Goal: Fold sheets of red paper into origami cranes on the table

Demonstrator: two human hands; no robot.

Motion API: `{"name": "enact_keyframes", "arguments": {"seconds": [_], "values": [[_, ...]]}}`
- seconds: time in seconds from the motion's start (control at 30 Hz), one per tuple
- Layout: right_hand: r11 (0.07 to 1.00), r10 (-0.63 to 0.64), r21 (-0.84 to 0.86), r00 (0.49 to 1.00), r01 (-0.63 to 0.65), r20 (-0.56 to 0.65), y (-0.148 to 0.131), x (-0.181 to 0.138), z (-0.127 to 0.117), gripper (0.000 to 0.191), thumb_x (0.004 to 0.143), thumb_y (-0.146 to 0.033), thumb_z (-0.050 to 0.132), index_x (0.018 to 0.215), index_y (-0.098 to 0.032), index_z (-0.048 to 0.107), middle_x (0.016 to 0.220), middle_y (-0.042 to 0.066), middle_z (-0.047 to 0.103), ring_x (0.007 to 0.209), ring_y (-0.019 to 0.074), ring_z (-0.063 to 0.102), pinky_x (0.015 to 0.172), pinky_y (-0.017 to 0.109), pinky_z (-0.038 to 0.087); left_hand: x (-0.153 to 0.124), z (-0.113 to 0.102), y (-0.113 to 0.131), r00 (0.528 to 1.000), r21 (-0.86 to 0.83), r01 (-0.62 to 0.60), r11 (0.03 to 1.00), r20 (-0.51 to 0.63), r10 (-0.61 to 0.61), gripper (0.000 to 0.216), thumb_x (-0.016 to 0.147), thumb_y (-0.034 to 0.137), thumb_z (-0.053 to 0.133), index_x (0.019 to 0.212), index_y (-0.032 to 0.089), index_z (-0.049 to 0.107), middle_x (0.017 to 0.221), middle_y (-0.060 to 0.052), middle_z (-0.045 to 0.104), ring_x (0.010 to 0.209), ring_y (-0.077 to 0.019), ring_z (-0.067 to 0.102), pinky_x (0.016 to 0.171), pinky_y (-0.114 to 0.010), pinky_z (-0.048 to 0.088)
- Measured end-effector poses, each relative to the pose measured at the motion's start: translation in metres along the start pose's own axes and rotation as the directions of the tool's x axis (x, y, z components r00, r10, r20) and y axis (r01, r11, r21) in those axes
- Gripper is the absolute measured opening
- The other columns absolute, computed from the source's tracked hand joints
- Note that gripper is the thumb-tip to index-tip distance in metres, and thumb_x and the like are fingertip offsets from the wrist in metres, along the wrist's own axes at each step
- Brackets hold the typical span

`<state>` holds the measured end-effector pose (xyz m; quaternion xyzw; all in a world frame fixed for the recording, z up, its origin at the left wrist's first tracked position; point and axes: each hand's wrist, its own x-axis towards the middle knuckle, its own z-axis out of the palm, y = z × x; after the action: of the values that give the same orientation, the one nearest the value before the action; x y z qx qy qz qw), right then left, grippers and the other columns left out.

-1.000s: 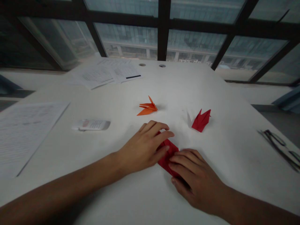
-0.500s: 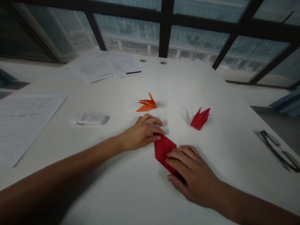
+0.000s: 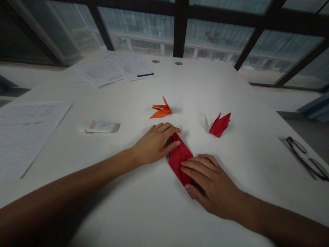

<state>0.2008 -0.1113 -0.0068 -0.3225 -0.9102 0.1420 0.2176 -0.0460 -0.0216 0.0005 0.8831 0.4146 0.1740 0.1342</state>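
A sheet of red origami paper point(image 3: 180, 154), folded into a long pointed shape with a crease down its middle, lies slantwise on the white table. My left hand point(image 3: 156, 142) has its far corner between thumb and forefinger, the thumb resting on top. Over the near right part of the paper, my right hand point(image 3: 209, 185) is curled, with fingertips pressing on the surface and the thumb at the lower edge. Its palm hides part of the sheet. Beyond my left hand stands a folded orange paper figure point(image 3: 163, 110), and farther right a folded red paper figure point(image 3: 220, 125).
A white plastic bottle point(image 3: 99, 127) lies to the left of my left hand. Printed sheets point(image 3: 28, 133) cover the left edge of the table point(image 3: 133, 206), with more papers point(image 3: 105, 70) at the back. Dark-framed glasses point(image 3: 305, 157) lie at the right. Windows rise behind.
At the far corner, my left hand's thumb and forefinger have spread apart, and more of the red paper's pointed tip shows. My right hand stays on the paper. The view has tilted slightly.
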Motion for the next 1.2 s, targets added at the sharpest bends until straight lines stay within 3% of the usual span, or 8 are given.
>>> {"name": "enact_keyframes", "arguments": {"seconds": [0.1, 0.2, 0.37, 0.53, 0.7, 0.93, 1.03, 1.2], "values": [[1.0, 0.014, 0.022, 1.0, -0.014, -0.02, 0.001, 0.0, 0.001, 0.029, 0.098, -0.026, 0.063, 0.126, -0.016, 0.065, 0.129, 0.01, 0.073, 0.119, 0.0267, 0.063, 0.107, 0.05, 0.044, 0.001, 0.0, -0.002, 0.999, 0.019, -0.011, 1.0, -0.037, 0.012, 0.037, 0.099, 0.043, 0.058, 0.128, 0.02, 0.064, 0.126, -0.012, 0.061, 0.115, -0.0288, 0.055, 0.105, -0.047, 0.044], [0.998, 0.023, 0.065, 0.999, -0.021, -0.03, 0.004, 0.001, 0.0, 0.018, 0.098, -0.021, 0.063, 0.115, -0.018, 0.068, 0.12, 0.008, 0.076, 0.116, 0.0251, 0.065, 0.107, 0.049, 0.045, 0.0, 0.001, -0.002, 0.994, 0.029, -0.101, 0.994, -0.037, 0.102, 0.035, 0.096, 0.042, 0.064, 0.124, 0.021, 0.068, 0.131, -0.012, 0.06, 0.12, -0.03, 0.053, 0.107, -0.048, 0.042], [0.994, 0.005, 0.111, 0.996, 0.004, -0.085, 0.013, 0.003, -0.003, 0.01, 0.095, -0.015, 0.062, 0.097, -0.022, 0.069, 0.108, 0.005, 0.076, 0.105, 0.0223, 0.068, 0.099, 0.045, 0.051, -0.003, 0.002, 0.012, 0.94, -0.052, -0.303, 0.952, 0.145, 0.308, 0.028, 0.104, 0.034, 0.053, 0.123, 0.02, 0.069, 0.118, -0.01, 0.068, 0.107, -0.0247, 0.061, 0.1, -0.041, 0.047], [0.985, 0.171, 0.044, 0.951, -0.165, -0.256, 0.029, 0.004, -0.003, 0.015, 0.094, -0.019, 0.065, 0.108, -0.023, 0.068, 0.113, 0.009, 0.071, 0.106, 0.0253, 0.066, 0.095, 0.046, 0.052, -0.007, 0.004, 0.022, 0.949, -0.04, -0.237, 0.971, 0.204, 0.24, 0.037, 0.102, 0.036, 0.057, 0.136, 0.02, 0.061, 0.116, -0.009, 0.066, 0.102, -0.0239, 0.063, 0.095, -0.038, 0.048], [0.973, 0.218, -0.035, 0.963, -0.226, -0.158, 0.037, 0.006, -0.002, 0.022, 0.092, -0.025, 0.071, 0.113, -0.024, 0.07, 0.118, 0.008, 0.071, 0.111, 0.0286, 0.063, 0.097, 0.051, 0.048, -0.006, 0.006, 0.022, 0.965, -0.15, -0.162, 0.975, 0.181, 0.188, 0.036, 0.099, 0.033, 0.064, 0.134, 0.025, 0.062, 0.111, -0.005, 0.068, 0.102, -0.022, 0.064, 0.09, -0.034, 0.047], [0.99, 0.132, -0.026, 0.977, -0.138, -0.17, 0.032, 0.005, -0.002, 0.01, 0.094, -0.018, 0.069, 0.102, -0.022, 0.073, 0.107, 0.005, 0.075, 0.102, 0.0241, 0.065, 0.094, 0.046, 0.047, -0.001, 0.007, 0.02, 0.965, -0.279, -0.134, 0.951, 0.18, 0.188, 0.011, 0.096, 0.028, 0.066, 0.104, 0.022, 0.072, 0.097, -0.002, 0.07, 0.091, -0.0186, 0.063, 0.086, -0.032, 0.044], [0.997, 0.017, -0.071, 0.988, -0.028, -0.156, 0.03, 0.005, -0.001, 0.014, 0.098, -0.013, 0.061, 0.102, -0.02, 0.072, 0.103, 0.005, 0.076, 0.1, 0.0231, 0.063, 0.096, 0.045, 0.047, -0.001, 0.007, 0.019, 0.964, -0.287, -0.144, 0.947, 0.175, 0.2, 0.011, 0.097, 0.028, 0.065, 0.102, 0.021, 0.072, 0.095, -0.003, 0.07, 0.089, -0.0185, 0.062, 0.086, -0.032, 0.043], [0.987, -0.113, -0.125, 0.987, 0.098, -0.118, 0.029, 0.004, 0.001, 0.02, 0.098, -0.006, 0.055, 0.1, -0.014, 0.073, 0.1, 0.008, 0.075, 0.097, 0.0227, 0.063, 0.093, 0.043, 0.049, -0.002, 0.008, 0.01, 0.927, -0.321, -0.283, 0.904, 0.151, 0.344, 0.018, 0.1, 0.036, 0.063, 0.108, 0.023, 0.073, 0.1, -0.004, 0.07, 0.095, -0.0191, 0.062, 0.09, -0.033, 0.043]]}}
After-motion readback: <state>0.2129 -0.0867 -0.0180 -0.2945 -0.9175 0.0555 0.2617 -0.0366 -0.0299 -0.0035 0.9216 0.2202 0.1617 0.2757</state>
